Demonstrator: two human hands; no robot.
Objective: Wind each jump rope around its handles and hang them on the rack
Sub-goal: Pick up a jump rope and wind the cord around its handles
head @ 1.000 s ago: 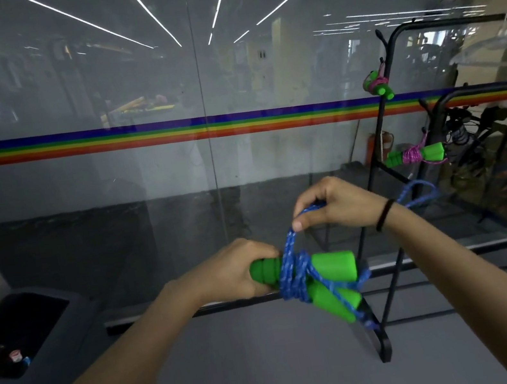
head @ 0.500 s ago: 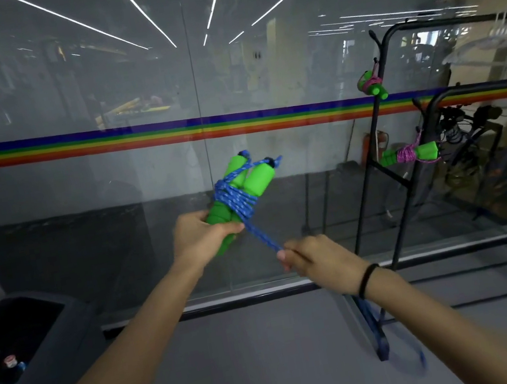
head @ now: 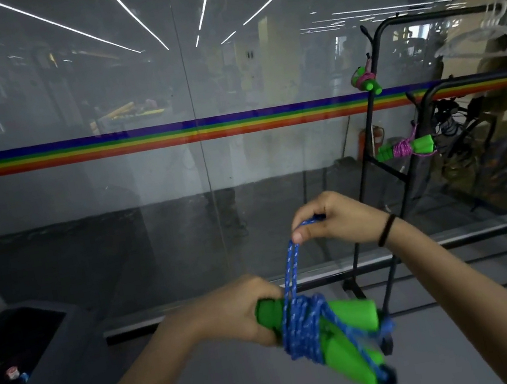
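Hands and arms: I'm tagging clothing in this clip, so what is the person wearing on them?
No sleeves or gloves show on either arm. The right hand has a thin black band round its wrist. The left hand and its wrist are bare. I see no ring or watch.

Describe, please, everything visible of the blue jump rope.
The blue jump rope is a white-flecked braided cord with two bright green, foam-looking handles held side by side, angled down to the right. Many turns wrap their middle. The left hand grips the handles' left end; the right hand pinches a doubled strand above.
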